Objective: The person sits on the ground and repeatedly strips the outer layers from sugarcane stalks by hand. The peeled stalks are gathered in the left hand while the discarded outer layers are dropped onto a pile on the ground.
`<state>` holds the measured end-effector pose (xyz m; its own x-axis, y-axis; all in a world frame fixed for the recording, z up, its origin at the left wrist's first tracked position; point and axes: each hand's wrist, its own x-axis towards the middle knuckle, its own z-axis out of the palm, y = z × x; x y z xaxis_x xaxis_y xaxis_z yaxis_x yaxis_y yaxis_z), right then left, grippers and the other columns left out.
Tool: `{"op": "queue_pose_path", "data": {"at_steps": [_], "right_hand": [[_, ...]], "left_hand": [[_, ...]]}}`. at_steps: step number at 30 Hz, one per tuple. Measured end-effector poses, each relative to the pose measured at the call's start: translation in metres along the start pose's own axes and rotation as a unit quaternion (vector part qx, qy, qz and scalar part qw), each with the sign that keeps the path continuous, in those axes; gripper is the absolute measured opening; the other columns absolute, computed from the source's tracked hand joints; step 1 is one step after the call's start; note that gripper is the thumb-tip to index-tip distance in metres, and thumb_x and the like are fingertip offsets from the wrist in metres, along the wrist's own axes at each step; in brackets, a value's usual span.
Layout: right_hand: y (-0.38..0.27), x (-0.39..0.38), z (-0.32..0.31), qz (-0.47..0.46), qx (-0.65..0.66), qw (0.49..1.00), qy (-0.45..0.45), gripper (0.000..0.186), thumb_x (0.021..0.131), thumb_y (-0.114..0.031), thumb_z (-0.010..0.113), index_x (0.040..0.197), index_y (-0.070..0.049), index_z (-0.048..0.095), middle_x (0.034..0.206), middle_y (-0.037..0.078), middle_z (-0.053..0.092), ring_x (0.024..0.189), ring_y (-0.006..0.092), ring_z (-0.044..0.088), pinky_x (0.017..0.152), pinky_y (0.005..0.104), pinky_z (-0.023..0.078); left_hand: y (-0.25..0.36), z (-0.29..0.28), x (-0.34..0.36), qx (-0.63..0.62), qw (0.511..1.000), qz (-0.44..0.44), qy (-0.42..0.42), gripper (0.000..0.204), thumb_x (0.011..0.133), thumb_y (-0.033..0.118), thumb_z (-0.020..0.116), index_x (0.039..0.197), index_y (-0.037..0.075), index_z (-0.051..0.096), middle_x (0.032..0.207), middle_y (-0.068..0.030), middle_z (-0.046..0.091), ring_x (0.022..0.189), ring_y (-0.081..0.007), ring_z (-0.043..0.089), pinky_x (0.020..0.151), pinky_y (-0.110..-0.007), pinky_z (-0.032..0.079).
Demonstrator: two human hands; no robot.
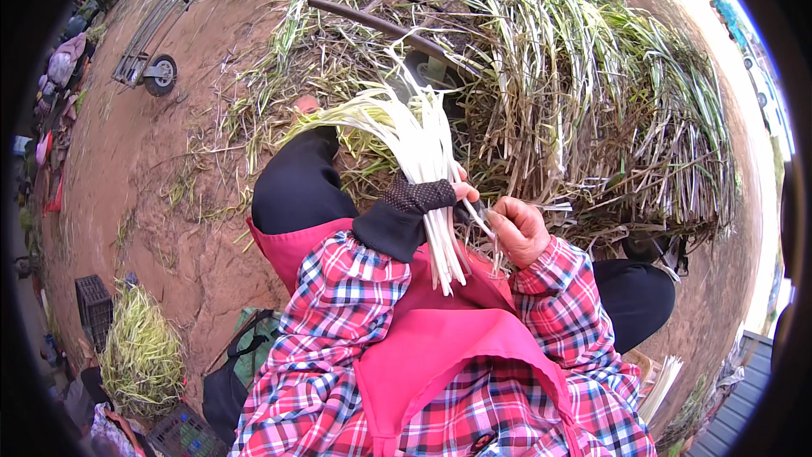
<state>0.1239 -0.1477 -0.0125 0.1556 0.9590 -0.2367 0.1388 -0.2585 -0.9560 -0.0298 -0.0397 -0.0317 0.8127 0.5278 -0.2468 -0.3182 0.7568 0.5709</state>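
Head view: left grip (423, 197) clasping one stalk bundle (423, 144); right grip (519, 231) pinching one stalk (479, 220); two dark crates (92, 301).

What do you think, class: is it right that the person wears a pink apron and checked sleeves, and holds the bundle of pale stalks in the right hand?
Not quite: the head view shows the left hand, not the right hand, holding the bundle of pale stalks. The pink apron and checked sleeves stand.
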Motion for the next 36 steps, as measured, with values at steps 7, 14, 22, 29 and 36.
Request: {"op": "queue_pose_path", "data": {"at_steps": [7,14,22,29,36], "right_hand": [[0.042,-0.03,-0.055,-0.028,-0.572,0.82,0.007,0.01,0.071,-0.011,0.056,0.073,-0.004,0.049,0.066,0.015,0.055,0.06,0.0317,0.055,0.053,0.0382,0.044],[0.046,-0.032,-0.057,-0.075,-0.339,0.938,-0.018,0.011,0.078,-0.003,0.051,0.09,-0.004,0.054,0.065,0.01,0.056,0.058,0.0206,0.057,0.052,0.0286,0.045],[-0.013,0.05,-0.049,-0.252,-0.414,0.863,0.144,0.017,0.08,-0.02,0.056,0.073,-0.005,0.054,0.068,0.009,0.054,0.061,0.0255,0.055,0.053,0.0334,0.045],[0.008,0.124,-0.058,0.117,-0.666,0.736,0.029,0.032,0.08,-0.034,0.053,0.087,-0.003,0.057,0.089,0.012,0.054,0.088,0.026,0.053,0.079,0.0345,0.043],[0.023,0.077,-0.074,-0.077,-0.408,0.897,0.149,0.023,0.078,-0.021,0.056,0.072,0.0,0.05,0.072,0.015,0.051,0.068,0.0289,0.053,0.062,0.0374,0.042]], "left_hand": [[0.002,-0.015,0.006,0.105,0.987,0.1,0.064,0.025,0.071,0.005,0.064,0.093,0.002,0.051,0.08,-0.0117,0.06,0.072,-0.0198,0.06,0.061,-0.029,0.051],[0.014,0.004,-0.004,-0.069,0.991,0.042,0.108,0.019,0.076,0.004,0.057,0.093,0.003,0.049,0.089,-0.0135,0.055,0.083,-0.0209,0.057,0.073,-0.035,0.049],[0.152,0.008,-0.076,-0.314,0.825,0.35,-0.314,0.013,0.081,0.012,0.053,0.088,0.004,0.045,0.059,-0.002,0.049,0.044,-0.0094,0.048,0.046,-0.022,0.046],[0.163,-0.006,-0.059,-0.283,0.857,0.328,-0.279,0.067,0.074,0.014,0.065,0.129,0.012,0.028,0.055,0.004,0.043,0.044,-0.0057,0.046,0.046,-0.02,0.042],[0.088,-0.007,-0.009,-0.293,0.917,0.205,-0.179,0.042,0.087,0.031,0.046,0.123,0.01,0.038,0.068,0.0055,0.04,0.054,-0.004,0.035,0.056,-0.02,0.036]]}}
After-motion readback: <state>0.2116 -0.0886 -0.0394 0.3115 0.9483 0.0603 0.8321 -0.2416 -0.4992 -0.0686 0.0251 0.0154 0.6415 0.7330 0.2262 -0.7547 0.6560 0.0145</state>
